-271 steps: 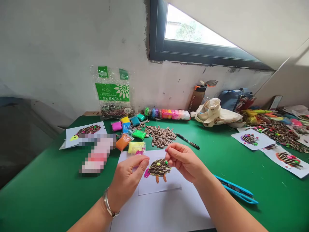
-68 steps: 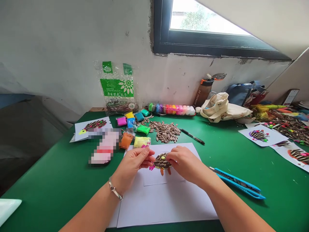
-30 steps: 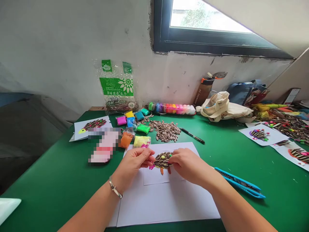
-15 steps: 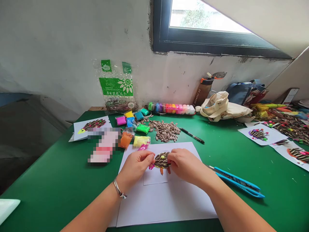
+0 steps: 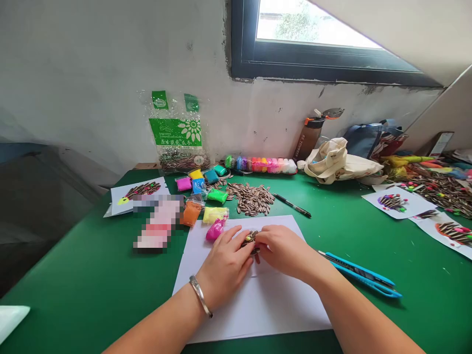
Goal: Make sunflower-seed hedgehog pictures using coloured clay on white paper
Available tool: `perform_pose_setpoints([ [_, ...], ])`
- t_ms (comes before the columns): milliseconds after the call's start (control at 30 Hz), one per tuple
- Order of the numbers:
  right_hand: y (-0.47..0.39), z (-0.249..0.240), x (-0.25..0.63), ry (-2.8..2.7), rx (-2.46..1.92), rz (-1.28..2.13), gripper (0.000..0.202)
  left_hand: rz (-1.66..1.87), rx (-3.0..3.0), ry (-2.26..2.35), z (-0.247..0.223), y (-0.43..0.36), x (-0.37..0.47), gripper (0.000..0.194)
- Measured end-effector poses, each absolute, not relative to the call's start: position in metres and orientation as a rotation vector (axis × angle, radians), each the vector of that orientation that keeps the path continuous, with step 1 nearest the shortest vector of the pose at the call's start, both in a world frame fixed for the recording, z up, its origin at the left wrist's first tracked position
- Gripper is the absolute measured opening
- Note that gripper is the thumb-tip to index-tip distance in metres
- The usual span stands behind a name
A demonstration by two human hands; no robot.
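On white paper (image 5: 283,309), a small picture made of striped sunflower seeds (image 5: 252,238) with a yellow clay dot lies between my hands. My left hand (image 5: 227,265), with a silver bangle at the wrist, rests over its left part with fingers stretched out. The fingers of my right hand (image 5: 282,248) are bent and pinched together at the picture's right edge; whatever they hold is hidden. A short orange-brown strip shows below the seeds. Just beyond my left fingertips sits a magenta clay lump (image 5: 215,229) in clear wrap.
Loose sunflower seeds (image 5: 254,199) lie in a pile behind the paper, with a black pen (image 5: 292,205) beside it. Several clay packets (image 5: 216,215) stand to the left. Blue-handled craft knife (image 5: 361,274) lies at right. Finished seed pictures (image 5: 391,202) are farther right.
My left hand has gone from a pinch at the picture's left end to lying spread over it, farther right. My right hand stays at the right edge. The magenta clay is now more visible.
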State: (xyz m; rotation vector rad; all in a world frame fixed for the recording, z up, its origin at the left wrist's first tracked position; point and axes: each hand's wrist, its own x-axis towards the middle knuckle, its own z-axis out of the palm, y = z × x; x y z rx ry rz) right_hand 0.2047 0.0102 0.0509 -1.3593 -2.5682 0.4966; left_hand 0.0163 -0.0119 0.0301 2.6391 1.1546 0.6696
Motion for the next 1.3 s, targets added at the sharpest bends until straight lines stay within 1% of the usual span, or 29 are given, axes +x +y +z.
perform_pose_setpoints([
  [133,0.009,0.054,0.209,-2.572,-1.359,0.552,0.028,0.583,2.684,1.188,0.024,-0.011,0.020,0.031],
  [300,0.008,0.055,0.213,-2.578,-1.372,0.515,0.027,0.612,2.624,1.199,0.020,-0.010,0.020,0.031],
  [400,0.007,0.057,0.214,-2.552,-1.349,0.568,0.027,0.625,2.580,1.199,0.020,-0.010,0.021,0.030],
  [533,0.007,0.059,0.214,-2.546,-1.330,0.657,0.030,0.686,2.559,1.182,0.019,-0.009,0.020,0.029],
  [933,0.009,0.059,0.214,-2.493,-1.286,0.753,0.032,0.920,2.546,1.156,0.025,-0.008,0.009,0.026],
  [1167,0.015,0.067,0.230,-2.394,-1.456,0.597,0.030,0.958,2.470,1.309,0.039,0.001,-0.010,0.024],
  [1300,0.022,0.060,0.238,-2.340,-1.632,0.507,0.025,0.887,2.392,1.419,0.047,0.006,-0.021,0.022],
])
